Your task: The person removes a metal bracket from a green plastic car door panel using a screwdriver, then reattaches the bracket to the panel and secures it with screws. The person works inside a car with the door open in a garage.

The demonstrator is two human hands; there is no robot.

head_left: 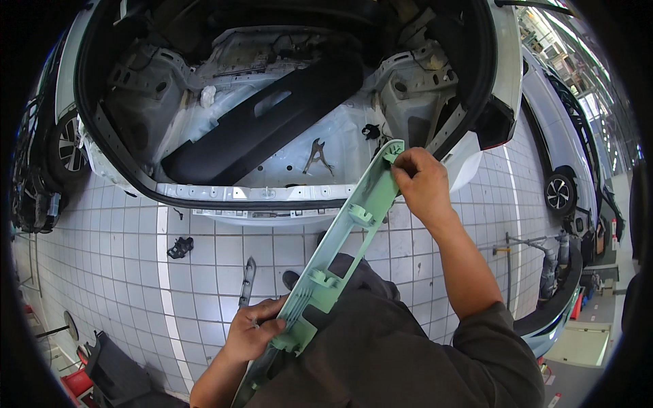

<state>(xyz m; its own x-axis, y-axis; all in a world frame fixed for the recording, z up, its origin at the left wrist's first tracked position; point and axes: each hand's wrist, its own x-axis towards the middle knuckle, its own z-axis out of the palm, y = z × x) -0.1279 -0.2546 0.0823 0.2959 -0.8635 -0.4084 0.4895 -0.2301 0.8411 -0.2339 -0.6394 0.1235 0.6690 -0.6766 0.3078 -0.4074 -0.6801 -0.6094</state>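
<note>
A long, narrow light-green trim panel (330, 272) slants across in front of my body, its clip-studded inner side facing up. At its upper right end, my right hand (423, 183) is closed on the edge, pinching it with thumb and fingers. Lower down, my left hand (255, 330) grips the panel's left edge; some of those fingers are hidden beneath it. The panel's lowest end disappears beside my dark shirt. Beyond it lies the stripped boot of a car, with a pair of pliers (317, 158) resting open on the bare metal floor (272, 166).
A long black cover (272, 119) lies diagonally in the boot. The boot sill (265, 194) runs across ahead of me. On the tiled floor are a black part (180, 247) and a narrow strip (247, 280). Cars stand at both sides; a bumper (551, 306) sits at right.
</note>
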